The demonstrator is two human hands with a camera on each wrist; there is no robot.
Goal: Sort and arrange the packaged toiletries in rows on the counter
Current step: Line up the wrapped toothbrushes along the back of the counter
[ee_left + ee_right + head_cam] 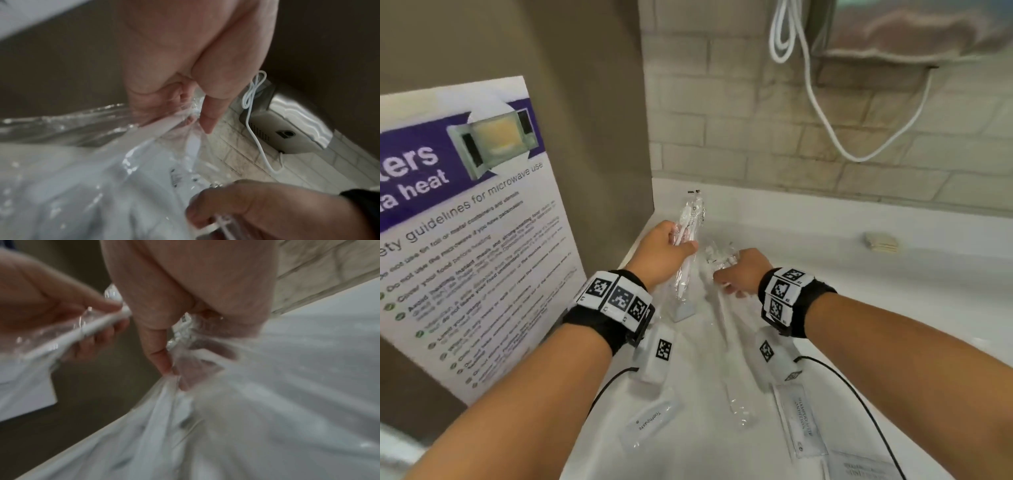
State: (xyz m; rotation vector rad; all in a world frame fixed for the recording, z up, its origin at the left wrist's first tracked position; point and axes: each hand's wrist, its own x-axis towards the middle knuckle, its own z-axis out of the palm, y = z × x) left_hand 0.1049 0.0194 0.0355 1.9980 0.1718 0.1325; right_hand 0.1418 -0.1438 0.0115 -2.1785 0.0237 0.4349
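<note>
My left hand (677,246) grips a bunch of clear-wrapped white toothbrushes (691,219), lifted over the far left corner of the white counter (825,260). The left wrist view shows its fingers (207,123) curled round a white handle (164,125) inside plastic. Just to the right, my right hand (727,282) pinches another clear-wrapped toothbrush pack (734,394) that trails back along the counter. Crumpled wrapper (185,331) sits between thumb and fingers (162,360) in the right wrist view. A toothpaste packet (649,423) and a shampoo sachet (799,419) lie flat near me.
A microwave safety poster (465,240) leans on the brown side wall at left. A white cable (822,113) hangs down the tiled back wall. A small beige pad (880,242) lies at the counter's back right. Another sachet (863,467) lies at the bottom right.
</note>
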